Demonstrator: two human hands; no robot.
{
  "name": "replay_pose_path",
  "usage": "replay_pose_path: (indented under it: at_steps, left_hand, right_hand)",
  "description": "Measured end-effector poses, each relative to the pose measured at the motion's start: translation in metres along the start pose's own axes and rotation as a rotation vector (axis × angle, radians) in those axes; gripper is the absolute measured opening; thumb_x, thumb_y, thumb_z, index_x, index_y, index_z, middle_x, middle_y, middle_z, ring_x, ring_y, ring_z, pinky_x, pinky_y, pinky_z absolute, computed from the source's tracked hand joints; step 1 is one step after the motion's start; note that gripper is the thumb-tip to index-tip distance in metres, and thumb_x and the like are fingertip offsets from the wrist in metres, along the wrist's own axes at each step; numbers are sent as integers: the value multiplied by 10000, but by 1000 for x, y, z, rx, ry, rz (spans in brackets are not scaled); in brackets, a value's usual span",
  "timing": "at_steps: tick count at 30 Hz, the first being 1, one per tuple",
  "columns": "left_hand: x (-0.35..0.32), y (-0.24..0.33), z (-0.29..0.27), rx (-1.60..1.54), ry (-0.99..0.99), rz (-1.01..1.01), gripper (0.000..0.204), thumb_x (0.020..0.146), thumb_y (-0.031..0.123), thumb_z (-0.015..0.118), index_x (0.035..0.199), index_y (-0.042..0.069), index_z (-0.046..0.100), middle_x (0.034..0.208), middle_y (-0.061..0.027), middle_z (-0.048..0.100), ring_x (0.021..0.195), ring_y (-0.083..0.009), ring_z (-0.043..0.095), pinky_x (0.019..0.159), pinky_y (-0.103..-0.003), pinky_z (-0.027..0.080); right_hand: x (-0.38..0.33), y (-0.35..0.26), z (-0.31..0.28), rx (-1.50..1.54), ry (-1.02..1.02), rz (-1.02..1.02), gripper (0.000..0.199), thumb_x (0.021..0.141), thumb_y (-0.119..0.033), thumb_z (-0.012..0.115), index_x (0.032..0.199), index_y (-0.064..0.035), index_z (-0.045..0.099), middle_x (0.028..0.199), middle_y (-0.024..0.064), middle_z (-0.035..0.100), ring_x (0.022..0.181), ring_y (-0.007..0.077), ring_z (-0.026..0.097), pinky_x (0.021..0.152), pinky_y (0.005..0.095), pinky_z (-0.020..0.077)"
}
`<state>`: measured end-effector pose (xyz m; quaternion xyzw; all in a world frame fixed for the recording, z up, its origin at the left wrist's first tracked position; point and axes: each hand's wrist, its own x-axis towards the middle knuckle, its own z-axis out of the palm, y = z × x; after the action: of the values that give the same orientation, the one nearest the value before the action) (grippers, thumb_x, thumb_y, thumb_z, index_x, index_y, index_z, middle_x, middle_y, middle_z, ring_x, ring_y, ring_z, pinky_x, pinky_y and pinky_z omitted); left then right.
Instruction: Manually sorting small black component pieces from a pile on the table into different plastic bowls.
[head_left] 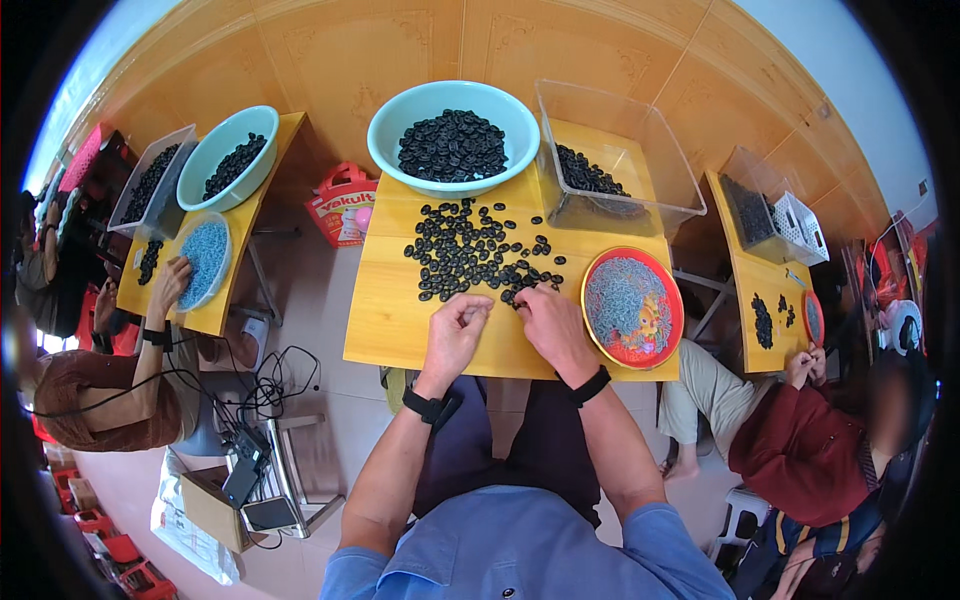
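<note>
Head view: left hand [455,330] rests on the wooden tabletop [385,320], fingers curled together into a loose fist; cannot tell if it pinches anything. Right hand [550,318] sits just beside it at 3 o'clock, fingertips bunched at the near edge of the scattered black rings [470,250], touching them; what it holds is hidden. The loose ring pile spreads at 12 o'clock from both hands. Teal basin [452,135] full of black rings stands at 12 o'clock beyond the pile. Clear plastic bin [620,160] with some rings sits at 1 o'clock. Red plate [632,307] of small blue-grey pieces lies at 3 o'clock, just beside the right hand. Other people work at neighbouring tables at 9 and 3 o'clock.
</note>
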<state>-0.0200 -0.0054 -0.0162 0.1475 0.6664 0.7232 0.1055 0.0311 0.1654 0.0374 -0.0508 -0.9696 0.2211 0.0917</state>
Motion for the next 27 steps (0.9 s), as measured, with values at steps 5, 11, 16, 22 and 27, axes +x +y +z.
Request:
replay_pose_path:
  at_steps: [5, 11, 16, 22, 27]
  left_hand:
    - [-2, 6, 7, 108, 2, 47, 93, 934, 1, 656, 1013, -14, 704, 825, -27, 626, 675, -62, 529, 620, -235, 468]
    - [-3, 15, 16, 370, -147, 159, 132, 914, 19, 700, 1040, -12, 727, 873, -8, 675, 743, -46, 568, 665, -219, 488]
    - [-3, 3, 2, 190, -149, -8, 136, 916, 54, 712, 1028, -19, 732, 924, -56, 722, 718, -71, 580, 643, -239, 490]
    - [9, 12, -1, -23, -65, -95, 322, 1051, 242, 540, 1164, -29, 672, 988, -70, 720, 834, -95, 615, 755, -247, 498]
    - [18, 25, -9, -671, -76, -414, 641, 1075, 501, 360, 1384, -54, 445, 1216, -225, 639, 1015, -238, 654, 920, -328, 527]
  right_hand:
    - [-3, 6, 2, 116, -54, 57, 90, 846, -89, 650, 913, -47, 692, 929, 132, 678, 910, 335, 661, 767, 463, 521]
    - [-13, 13, 13, 381, 1, 104, 83, 834, -103, 664, 881, -38, 686, 837, 135, 694, 817, 327, 682, 703, 424, 529]
    - [-17, 8, 25, 674, 55, 149, 77, 825, -87, 683, 870, -25, 671, 769, 147, 701, 714, 295, 699, 635, 379, 529]
    - [-21, 0, 24, 667, 115, 167, 97, 845, -71, 694, 910, -7, 660, 792, 150, 702, 702, 275, 695, 624, 370, 529]
    - [-21, -13, 23, 586, 166, -9, 113, 845, -39, 716, 951, -10, 690, 791, 102, 650, 631, 190, 627, 582, 308, 488]
